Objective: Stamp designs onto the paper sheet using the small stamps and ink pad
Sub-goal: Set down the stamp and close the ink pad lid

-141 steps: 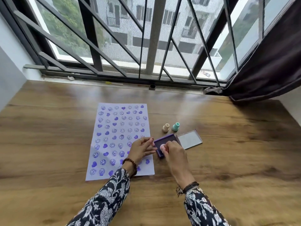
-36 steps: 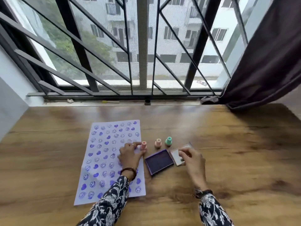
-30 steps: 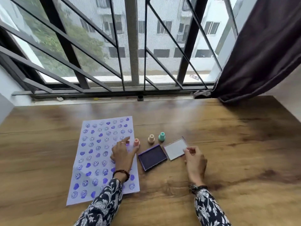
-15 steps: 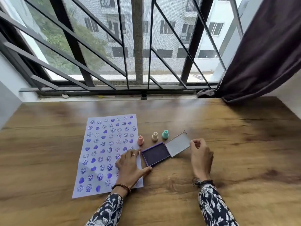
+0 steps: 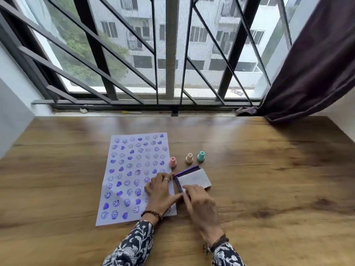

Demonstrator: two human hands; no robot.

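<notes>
Ink pad lid now folded shut; right hand fingers pressing lid, left hand flat, bracing pad edge. Bench right side roomy.

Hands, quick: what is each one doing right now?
Left hand: open, flat on the paper sheet, holding nothing.
Right hand: fingers pressing the ink pad lid down, not gripping it.
</notes>
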